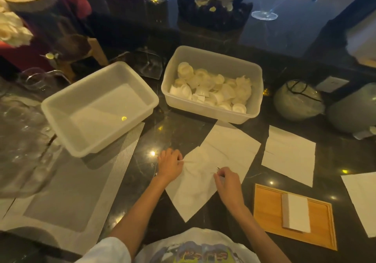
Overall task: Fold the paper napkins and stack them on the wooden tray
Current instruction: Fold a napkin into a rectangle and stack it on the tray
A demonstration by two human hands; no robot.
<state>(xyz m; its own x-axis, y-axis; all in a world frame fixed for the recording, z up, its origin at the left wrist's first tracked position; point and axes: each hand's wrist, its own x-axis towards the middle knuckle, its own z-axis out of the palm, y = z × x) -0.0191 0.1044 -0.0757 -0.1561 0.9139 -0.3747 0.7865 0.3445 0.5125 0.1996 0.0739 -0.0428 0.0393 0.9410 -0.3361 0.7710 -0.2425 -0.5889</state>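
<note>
A white paper napkin point(195, 183) lies crumpled and unfolded on the dark counter right in front of me. My left hand point(169, 165) pinches its left edge, and my right hand point(227, 183) pinches a ridge near its middle. Under its far side lies a second flat napkin point(230, 144). Two more flat napkins lie to the right, one point(290, 155) beyond the tray and one point(362, 199) at the frame edge. The wooden tray point(268, 209) sits at the lower right with a folded napkin stack point(297, 214) on it.
An empty translucent plastic bin point(97, 108) stands at the left, resting partly on a grey mesh mat point(67, 185). Another bin point(211, 83) behind the napkins holds several small white cups. Glassware point(22, 132) crowds the far left. Round pale vases point(297, 102) stand at the right.
</note>
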